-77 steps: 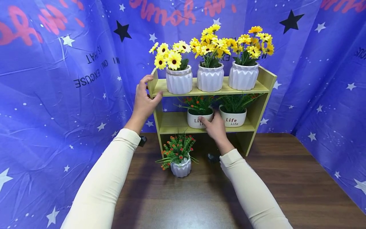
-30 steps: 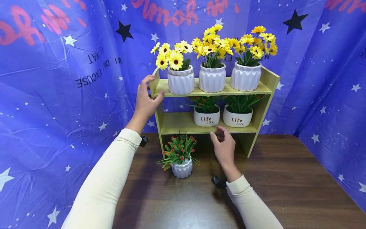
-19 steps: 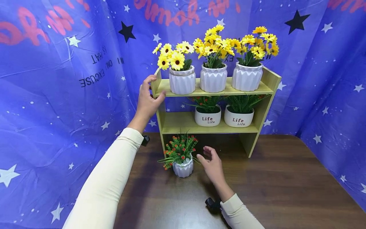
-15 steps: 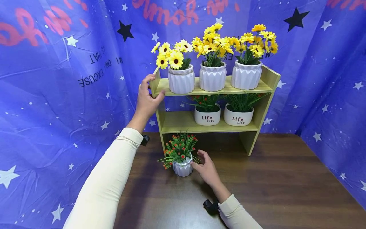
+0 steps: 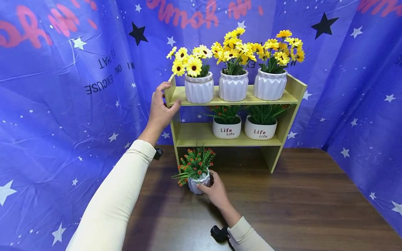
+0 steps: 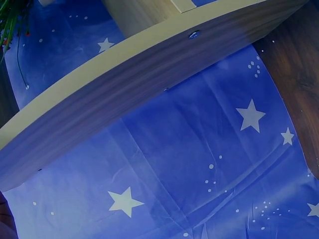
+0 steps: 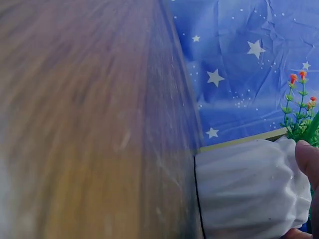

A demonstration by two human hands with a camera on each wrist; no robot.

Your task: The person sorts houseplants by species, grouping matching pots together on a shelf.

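Observation:
A two-tier wooden shelf (image 5: 196, 135) stands on the table. My left hand (image 5: 159, 112) holds its upper left side, thumb on the front edge. In the left wrist view the shelf's side panel (image 6: 144, 79) crosses the picture; only a sliver of the hand shows at the left edge. In front of the shelf's left foot, my right hand (image 5: 217, 192) grips a small potted plant (image 5: 193, 187) with red-orange flowers, thumb on the near side of the pot. The right wrist view shows that white ridged pot (image 7: 244, 189) close up, the thumb (image 7: 308, 158) at its rim.
On the top tier stand three white pots of yellow flowers (image 5: 199, 89) (image 5: 233, 87) (image 5: 270, 85). Two oval "Life" planters (image 5: 226, 129) (image 5: 260, 129) sit on the middle tier, towards the right. A blue starry curtain (image 5: 78, 115) hangs behind the brown table (image 5: 314, 202).
My right hand has let go of the left "Life" planter, which now sits farther right. It has come down and left to grip the red-flowered pot. The left hand stays on the shelf.

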